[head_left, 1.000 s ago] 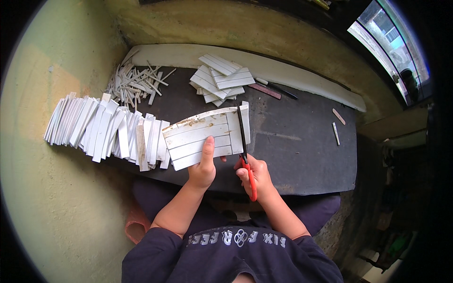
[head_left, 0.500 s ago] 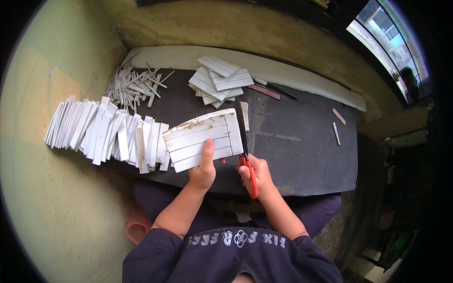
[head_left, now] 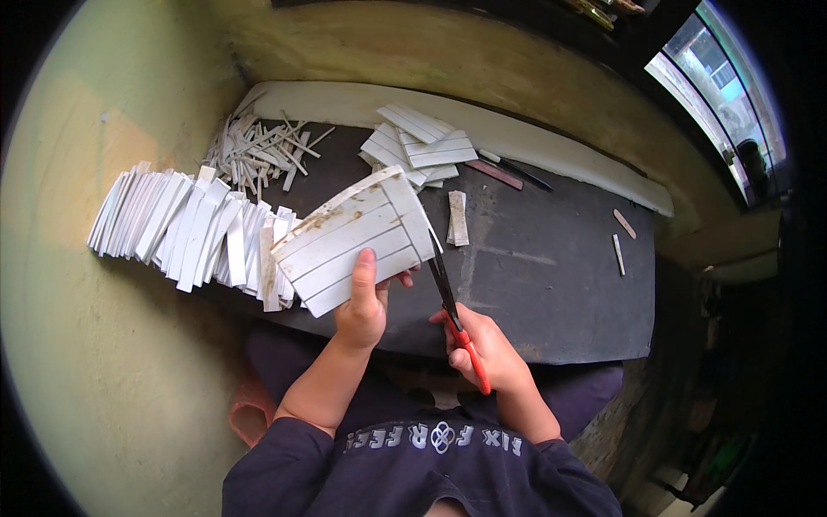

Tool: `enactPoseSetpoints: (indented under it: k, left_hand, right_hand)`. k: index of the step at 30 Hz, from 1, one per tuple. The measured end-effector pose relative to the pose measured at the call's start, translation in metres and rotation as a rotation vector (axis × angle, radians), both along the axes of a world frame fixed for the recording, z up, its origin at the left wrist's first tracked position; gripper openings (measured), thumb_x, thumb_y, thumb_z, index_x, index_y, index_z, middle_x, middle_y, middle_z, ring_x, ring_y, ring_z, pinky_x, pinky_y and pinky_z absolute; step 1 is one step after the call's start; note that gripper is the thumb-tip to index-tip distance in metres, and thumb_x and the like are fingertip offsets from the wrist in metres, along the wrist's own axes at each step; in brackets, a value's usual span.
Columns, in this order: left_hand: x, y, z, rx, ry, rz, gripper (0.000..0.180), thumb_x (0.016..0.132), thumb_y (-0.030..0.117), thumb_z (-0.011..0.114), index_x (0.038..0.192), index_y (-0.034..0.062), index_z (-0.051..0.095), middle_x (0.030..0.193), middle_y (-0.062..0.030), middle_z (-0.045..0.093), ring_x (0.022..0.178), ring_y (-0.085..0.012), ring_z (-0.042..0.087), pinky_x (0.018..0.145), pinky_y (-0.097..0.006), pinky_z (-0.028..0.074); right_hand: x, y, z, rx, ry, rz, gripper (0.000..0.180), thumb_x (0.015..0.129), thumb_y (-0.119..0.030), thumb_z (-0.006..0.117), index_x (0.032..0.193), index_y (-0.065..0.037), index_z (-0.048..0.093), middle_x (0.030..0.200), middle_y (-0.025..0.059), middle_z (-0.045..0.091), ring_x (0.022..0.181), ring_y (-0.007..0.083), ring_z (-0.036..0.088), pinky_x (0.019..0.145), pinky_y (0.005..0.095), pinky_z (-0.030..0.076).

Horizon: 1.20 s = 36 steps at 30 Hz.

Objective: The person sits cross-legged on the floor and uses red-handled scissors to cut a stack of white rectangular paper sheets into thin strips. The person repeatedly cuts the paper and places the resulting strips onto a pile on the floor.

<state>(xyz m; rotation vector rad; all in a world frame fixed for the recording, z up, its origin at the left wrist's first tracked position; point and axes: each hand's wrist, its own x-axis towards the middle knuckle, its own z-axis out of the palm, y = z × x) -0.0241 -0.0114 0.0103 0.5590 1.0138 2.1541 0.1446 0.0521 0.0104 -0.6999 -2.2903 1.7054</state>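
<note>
two hands work over the dark board [head_left: 551, 284]. our left hand [head_left: 362, 306] holds the white sheet [head_left: 353, 237], thumb pressed on top, at the near left part of the board. our right hand [head_left: 482, 345] is closed around the red handles of the scissors [head_left: 452, 297], and the blades lie along the right edge of the sheet. one cut strip [head_left: 457, 217] lies just beside it. a row of strips [head_left: 181, 226] stands at the left, and a pile [head_left: 419, 146] lies far.

A row of white strips [head_left: 181, 228] beside thin offcuts [head_left: 258, 155].
</note>
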Motion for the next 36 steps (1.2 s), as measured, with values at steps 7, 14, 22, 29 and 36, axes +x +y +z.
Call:
enactPoseSetpoints:
  k: [7,14,22,29,36]
  left_hand:
    - [0.003,0.001,-0.009,-0.035,0.112,-0.024,0.03,0.093,0.021,0.043,0.117,0.0014,0.043,0.1,-0.0118,0.057,0.081,-0.0187,0.06,0.06,-0.03,0.049]
    - [0.005,0.001,-0.008,-0.033,0.156,-0.051,0.03,0.093,0.02,0.043,0.117,0.0014,0.043,0.102,-0.0115,0.056,0.085,-0.0192,0.059,0.064,-0.031,0.05]
    - [0.004,-0.002,-0.01,-0.039,0.185,-0.074,0.03,0.093,0.02,0.042,0.118,0.0011,0.043,0.103,-0.0112,0.056,0.087,-0.0192,0.059,0.066,-0.031,0.05]
    - [-0.003,-0.004,-0.03,-0.135,0.331,-0.036,0.034,0.093,0.018,0.042,0.123,0.0017,0.04,0.108,-0.0115,0.055,0.093,-0.0198,0.059,0.071,-0.032,0.051]
    - [-0.005,-0.003,-0.032,-0.158,0.369,-0.03,0.034,0.093,0.017,0.042,0.124,0.0026,0.039,0.109,-0.0109,0.054,0.094,-0.0202,0.059,0.073,-0.032,0.051]
  right_hand:
    - [-0.003,-0.003,-0.002,0.048,-0.02,-0.044,0.09,0.068,-0.081,0.04,0.099,0.002,0.052,0.061,0.0037,0.044,0.055,0.0156,0.047,0.053,0.0297,0.038]
    - [-0.003,-0.003,0.001,0.068,-0.094,-0.016,0.08,0.071,-0.074,0.047,0.102,0.0,0.052,0.063,0.0146,0.052,0.066,0.0366,0.057,0.064,0.0424,0.044]
    - [-0.002,-0.004,0.0,0.116,-0.073,-0.002,0.083,0.071,-0.076,0.044,0.102,0.0,0.051,0.062,0.0149,0.052,0.065,0.0371,0.057,0.063,0.043,0.044]
    - [0.0,-0.004,-0.003,0.108,-0.063,-0.009,0.085,0.071,-0.078,0.041,0.104,0.0,0.051,0.063,0.0148,0.052,0.066,0.0368,0.057,0.062,0.0431,0.043]
    - [-0.003,-0.003,0.0,0.079,-0.087,-0.033,0.082,0.07,-0.078,0.043,0.098,-0.001,0.053,0.062,0.0148,0.053,0.067,0.0373,0.058,0.062,0.0432,0.044]
